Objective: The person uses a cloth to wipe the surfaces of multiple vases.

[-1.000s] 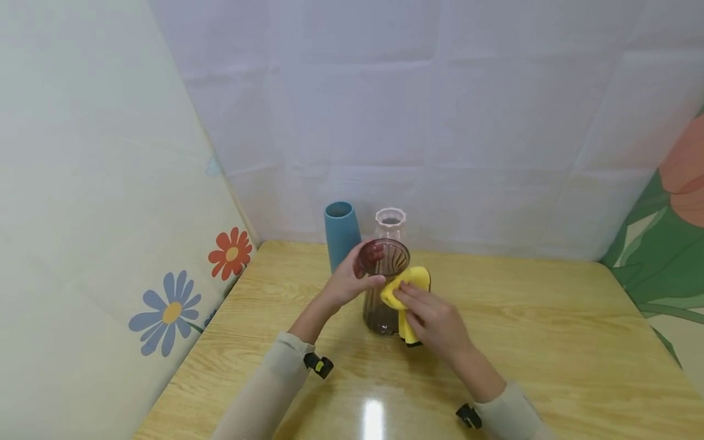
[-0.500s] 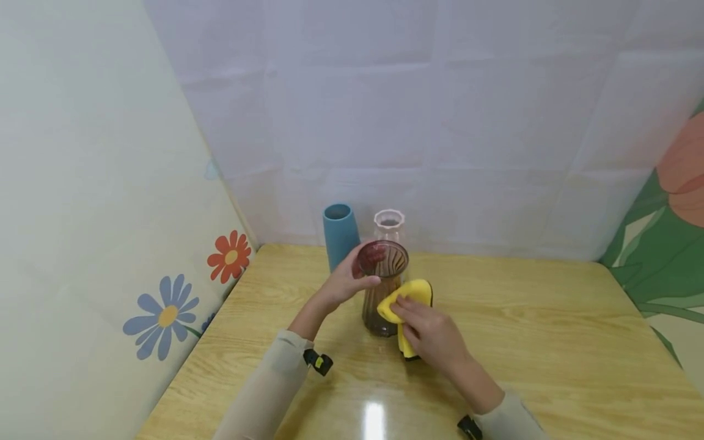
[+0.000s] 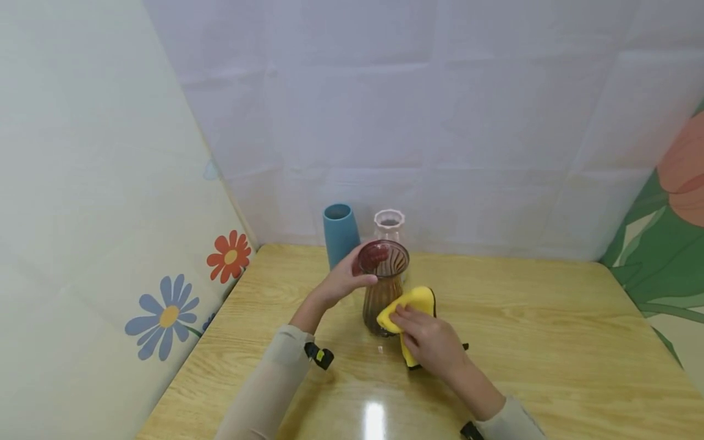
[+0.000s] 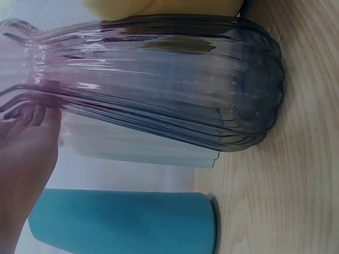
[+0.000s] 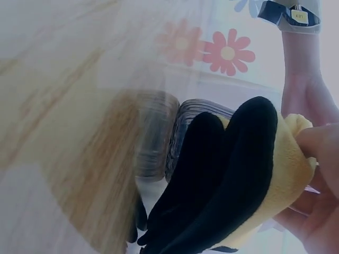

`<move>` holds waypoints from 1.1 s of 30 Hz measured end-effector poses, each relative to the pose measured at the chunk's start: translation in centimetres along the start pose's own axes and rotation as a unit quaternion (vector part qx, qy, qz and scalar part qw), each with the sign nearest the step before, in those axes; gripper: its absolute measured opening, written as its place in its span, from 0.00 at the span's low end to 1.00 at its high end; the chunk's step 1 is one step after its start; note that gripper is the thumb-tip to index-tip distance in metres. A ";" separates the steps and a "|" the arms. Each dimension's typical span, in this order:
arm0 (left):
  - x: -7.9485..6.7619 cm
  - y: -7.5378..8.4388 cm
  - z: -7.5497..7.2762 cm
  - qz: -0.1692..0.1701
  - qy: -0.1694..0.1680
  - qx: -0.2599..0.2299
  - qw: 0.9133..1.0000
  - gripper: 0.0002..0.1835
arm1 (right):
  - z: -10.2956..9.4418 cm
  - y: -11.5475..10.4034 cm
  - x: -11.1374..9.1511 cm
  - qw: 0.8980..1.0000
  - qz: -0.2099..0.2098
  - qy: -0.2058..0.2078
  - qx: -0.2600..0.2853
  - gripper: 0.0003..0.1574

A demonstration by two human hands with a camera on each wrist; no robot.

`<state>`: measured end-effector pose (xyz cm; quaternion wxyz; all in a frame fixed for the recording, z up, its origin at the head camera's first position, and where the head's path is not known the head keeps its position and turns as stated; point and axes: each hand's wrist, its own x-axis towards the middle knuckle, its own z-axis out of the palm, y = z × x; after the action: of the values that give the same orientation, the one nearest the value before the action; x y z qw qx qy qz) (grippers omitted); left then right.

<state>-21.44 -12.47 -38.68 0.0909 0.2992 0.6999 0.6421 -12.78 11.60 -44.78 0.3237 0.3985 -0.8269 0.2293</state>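
A ribbed glass vase [image 3: 376,302], purplish at its neck and smoky grey at its base, stands upright on the table. My left hand [image 3: 342,284] grips it round the neck just under the flared rim, with fingers showing through the glass. In my right hand [image 3: 434,343] is a folded yellow cloth [image 3: 420,299], pinched and held against the vase's lower right side. The right wrist view shows the cloth's black side [image 5: 238,174] hanging in folds, partly covering the vase base. Along the top of the left wrist view, the cloth lies right beside the glass [image 4: 159,79].
Behind the held vase stands a pale pink vase [image 3: 389,220] with a scalloped rim, partly hidden. A tall blue vase [image 3: 341,235] is to its left, close behind my left hand. The wooden table [image 3: 539,330] meets a white sheet-covered wall [image 3: 495,153] at the back.
My right hand has moved the yellow cloth down the side of the vase, from just below the rim toward the base. The left hand keeps its hold on the neck.
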 end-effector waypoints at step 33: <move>-1.5 1.5 2.9 -0.004 0.135 -0.026 0.991 0.68 | -5.8 1.5 2.7 0.993 0.004 0.115 0.014 0.28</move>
<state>-18.30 -10.86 -38.14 0.0062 0.2045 0.6901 0.6942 -13.20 14.79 -39.07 0.4098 0.3709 -0.7825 0.2866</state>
